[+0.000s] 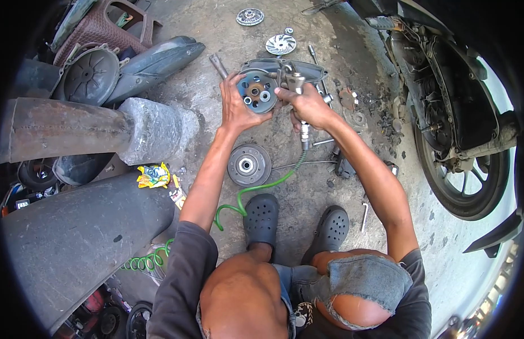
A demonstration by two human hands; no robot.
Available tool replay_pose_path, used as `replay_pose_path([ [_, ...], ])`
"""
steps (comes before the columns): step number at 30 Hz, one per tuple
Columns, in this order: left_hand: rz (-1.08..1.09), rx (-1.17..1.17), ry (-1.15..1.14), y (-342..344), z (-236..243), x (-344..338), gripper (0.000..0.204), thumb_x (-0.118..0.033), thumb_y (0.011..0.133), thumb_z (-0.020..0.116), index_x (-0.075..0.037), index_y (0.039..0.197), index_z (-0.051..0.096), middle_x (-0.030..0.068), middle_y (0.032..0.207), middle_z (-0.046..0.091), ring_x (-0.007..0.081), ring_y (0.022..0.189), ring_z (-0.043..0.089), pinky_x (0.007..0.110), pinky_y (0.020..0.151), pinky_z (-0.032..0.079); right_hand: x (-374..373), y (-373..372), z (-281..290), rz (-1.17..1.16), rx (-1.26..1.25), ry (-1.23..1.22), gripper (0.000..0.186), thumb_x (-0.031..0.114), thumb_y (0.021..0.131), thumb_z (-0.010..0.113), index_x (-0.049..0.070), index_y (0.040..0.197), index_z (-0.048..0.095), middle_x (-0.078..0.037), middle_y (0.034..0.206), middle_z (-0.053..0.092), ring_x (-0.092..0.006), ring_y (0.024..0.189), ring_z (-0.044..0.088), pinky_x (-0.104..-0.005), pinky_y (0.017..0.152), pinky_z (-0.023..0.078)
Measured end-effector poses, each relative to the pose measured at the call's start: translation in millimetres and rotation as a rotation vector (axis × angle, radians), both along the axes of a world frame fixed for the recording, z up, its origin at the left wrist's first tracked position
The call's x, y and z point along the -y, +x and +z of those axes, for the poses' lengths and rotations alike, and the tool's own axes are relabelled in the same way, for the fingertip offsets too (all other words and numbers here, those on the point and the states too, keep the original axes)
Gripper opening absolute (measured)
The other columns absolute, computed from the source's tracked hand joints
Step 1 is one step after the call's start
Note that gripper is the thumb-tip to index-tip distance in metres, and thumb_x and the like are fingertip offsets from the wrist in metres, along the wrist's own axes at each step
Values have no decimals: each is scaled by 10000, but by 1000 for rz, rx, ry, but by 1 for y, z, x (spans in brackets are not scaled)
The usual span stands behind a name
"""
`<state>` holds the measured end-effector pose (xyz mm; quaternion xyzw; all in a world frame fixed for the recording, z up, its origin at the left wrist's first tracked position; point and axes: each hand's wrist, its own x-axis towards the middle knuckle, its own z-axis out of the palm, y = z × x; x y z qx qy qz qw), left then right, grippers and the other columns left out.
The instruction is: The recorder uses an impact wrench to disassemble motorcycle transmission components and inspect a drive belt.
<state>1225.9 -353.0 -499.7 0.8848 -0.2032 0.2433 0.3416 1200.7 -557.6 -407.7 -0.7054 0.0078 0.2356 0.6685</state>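
My left hand (235,104) is closed on the rim of a perforated clutch drum (252,101), fingers along its upper left edge and thumb beneath. The drum is held clear of the ground, its face with round holes and rust-brown centre turned up toward the viewer. My right hand (310,108) is closed around a metal air blow gun (296,83) just to the right of the drum; whether my right thumb touches the rim, I cannot tell. From the gun's lower end, a coiled green air hose (239,203) runs down and to the left, passing under my left forearm.

Below the drum, a round metal pulley (249,164) lies on the concrete ground, its bearing-like hub uppermost. Beyond my hands lie an elongated dark cover (315,70), a finned pulley face (281,44) and, farthest off, a toothed metal disc (250,17). A small wrench (364,217) lies to the right of my grey clogs (262,219). At the right stands a motorcycle wheel (490,189) beneath an opened engine case; at the left, a rusty pipe (70,130) meets a rough concrete block (151,133).
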Motion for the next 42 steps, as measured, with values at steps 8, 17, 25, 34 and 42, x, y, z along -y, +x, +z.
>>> replay_pose_path([
  [8,-2,-34,56,-7,-6,-7,1062,-313,432,919,-28,1303,383,204,1264,450,393,1220,432,497,1043,407,10,-7,2,167,-16,-334,294,250,958,613,-38,900,634,-78,644,589,-187,431,576,-369,405,461],
  [17,-14,-133,-69,-17,-10,-32,1061,-364,491,921,-66,1388,439,205,1263,511,372,1227,465,487,1062,408,30,-49,-6,195,-271,99,397,248,945,652,-54,1180,546,-152,891,633,-167,360,495,-299,305,408],
  [25,-174,-194,-17,-36,11,-53,900,-301,478,900,-182,1332,644,239,1290,531,399,1233,484,473,1079,404,41,-55,-24,294,-338,310,275,208,941,656,-1,1071,533,-134,856,606,-142,340,445,-282,287,349],
  [34,-270,-253,-151,-47,22,-45,944,-407,532,836,-26,1361,595,239,1273,544,358,1200,520,437,1053,396,50,-69,-46,139,-438,323,409,225,921,683,4,1194,475,-133,894,601,-108,350,425,-268,277,321],
  [42,-329,-374,-483,-43,9,-30,958,-375,552,789,60,1371,549,232,1243,557,322,1169,547,390,1048,393,59,-80,-86,-45,-497,598,342,314,925,671,5,1032,572,-159,922,634,-93,362,428,-277,319,355],
])
